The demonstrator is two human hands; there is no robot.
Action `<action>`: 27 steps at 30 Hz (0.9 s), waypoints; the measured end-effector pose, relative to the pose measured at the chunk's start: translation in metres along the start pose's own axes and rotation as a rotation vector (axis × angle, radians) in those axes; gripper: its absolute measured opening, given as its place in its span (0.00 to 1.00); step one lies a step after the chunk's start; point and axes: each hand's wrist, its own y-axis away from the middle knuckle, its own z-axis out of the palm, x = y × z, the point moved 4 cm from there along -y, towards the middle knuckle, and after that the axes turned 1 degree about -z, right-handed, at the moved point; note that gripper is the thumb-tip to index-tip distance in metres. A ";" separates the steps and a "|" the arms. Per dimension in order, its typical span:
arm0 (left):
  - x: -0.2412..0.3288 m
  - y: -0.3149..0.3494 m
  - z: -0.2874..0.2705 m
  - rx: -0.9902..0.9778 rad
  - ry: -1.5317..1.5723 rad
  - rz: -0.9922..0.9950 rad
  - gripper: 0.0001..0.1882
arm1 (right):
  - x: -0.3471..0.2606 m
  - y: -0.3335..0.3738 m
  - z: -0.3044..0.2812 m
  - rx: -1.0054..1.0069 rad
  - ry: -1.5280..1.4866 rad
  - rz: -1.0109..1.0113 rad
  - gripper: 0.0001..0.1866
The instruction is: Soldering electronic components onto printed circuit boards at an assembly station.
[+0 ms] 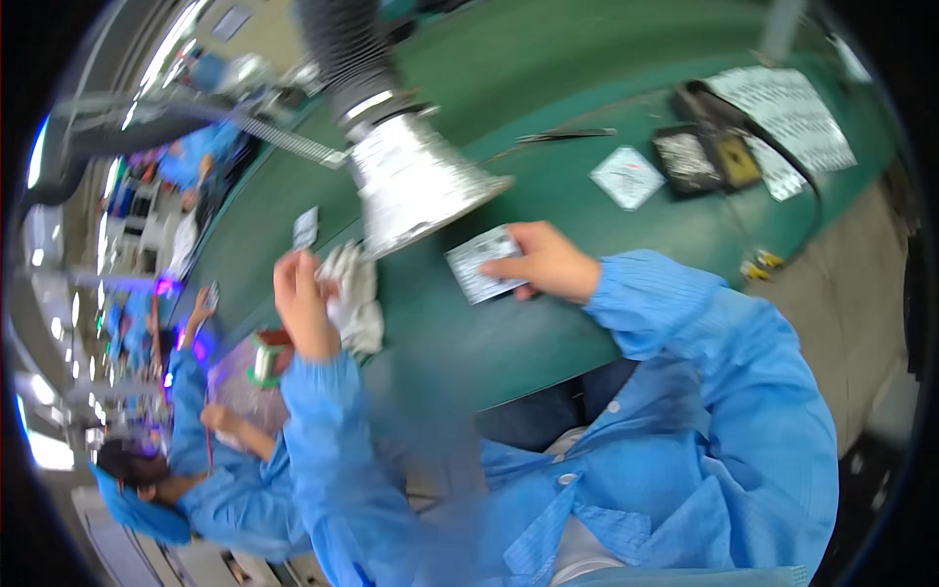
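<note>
My right hand (548,262) grips a pale grey, square circuit board (479,272) by its right side, thumb on top, above the green bench (445,342). On the left, my left hand (305,301) is raised with its fingers curled together; whatever they may hold is hidden. Just beyond those fingertips lies a small pale board (306,227). White gloves (354,303) rest beside my left hand. Another pale square board (627,178) lies on the bench, beyond my right hand.
A foil-covered fume hood (416,186) hangs between and beyond my hands. Tweezers (565,135), a soldering iron stand (699,161) with a cable, and a printed sheet (787,117) lie far right. A green-rimmed spool (264,364) stands left, near a co-worker (220,489) in blue.
</note>
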 end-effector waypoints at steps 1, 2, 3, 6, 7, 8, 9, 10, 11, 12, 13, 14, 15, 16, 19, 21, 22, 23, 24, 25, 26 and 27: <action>0.004 0.030 0.014 -0.079 -0.072 -0.019 0.14 | 0.001 -0.002 0.000 -0.015 -0.040 -0.029 0.13; 0.003 0.056 0.029 -0.193 -0.084 -0.144 0.16 | 0.003 -0.002 0.001 -0.057 -0.079 -0.033 0.13; 0.004 0.078 0.044 -0.298 -0.104 -0.236 0.18 | 0.005 -0.003 0.003 -0.101 -0.119 -0.029 0.13; 0.002 0.126 0.082 -0.500 0.058 -0.446 0.21 | 0.005 0.000 0.008 -0.174 -0.058 -0.058 0.14; -0.001 0.133 0.088 -0.490 0.109 -0.510 0.21 | 0.003 0.003 0.011 -0.233 -0.050 -0.098 0.14; -0.004 0.135 0.094 -0.481 0.178 -0.538 0.19 | 0.000 0.004 0.017 -0.306 -0.040 -0.136 0.14; -0.006 0.134 0.095 -0.496 0.217 -0.526 0.17 | 0.003 0.007 0.016 -0.321 0.040 -0.054 0.15; -0.011 0.131 0.088 -0.423 0.191 -0.576 0.16 | 0.003 0.008 0.014 -0.268 0.072 -0.028 0.16; -0.014 0.126 0.079 -0.374 0.251 -0.571 0.15 | 0.001 0.008 0.016 -0.275 0.072 -0.045 0.17; -0.014 0.120 0.070 -0.354 0.329 -0.518 0.15 | 0.002 0.008 0.015 -0.219 0.063 0.007 0.17; -0.013 0.110 0.056 -0.372 0.312 -0.521 0.15 | 0.002 0.007 0.015 -0.193 0.028 0.030 0.18; -0.013 0.099 0.038 -0.308 0.285 -0.499 0.13 | 0.002 0.006 0.016 -0.203 0.042 0.051 0.17; -0.010 0.088 0.020 -0.279 0.273 -0.497 0.12 | 0.003 0.005 0.017 -0.206 0.052 0.062 0.17; -0.008 0.074 0.005 -0.265 0.263 -0.489 0.11 | 0.003 0.003 0.020 -0.247 0.051 0.064 0.17; -0.007 0.020 -0.018 -0.191 0.207 -0.426 0.09 | 0.004 0.001 0.019 -0.241 0.090 0.031 0.15; -0.013 -0.022 -0.020 -0.108 0.125 -0.443 0.10 | 0.007 0.000 0.016 -0.208 0.087 0.067 0.13; -0.018 -0.043 -0.015 -0.101 0.093 -0.462 0.10 | 0.006 0.000 0.015 -0.212 0.072 0.041 0.13; -0.023 -0.065 -0.009 -0.099 0.070 -0.470 0.10 | 0.006 -0.001 0.015 -0.227 0.069 0.044 0.13; -0.029 -0.087 -0.001 -0.079 0.044 -0.535 0.15 | 0.008 -0.001 0.013 -0.228 0.082 0.070 0.13; -0.033 -0.104 0.009 -0.153 0.063 -0.509 0.15 | 0.007 -0.002 0.012 -0.221 0.060 0.043 0.13; -0.038 -0.118 0.012 -0.068 0.075 -0.510 0.19 | 0.007 -0.003 0.012 -0.237 0.075 0.042 0.12; -0.045 -0.127 0.014 0.014 0.086 -0.514 0.24 | 0.009 -0.003 0.012 -0.257 0.095 0.063 0.12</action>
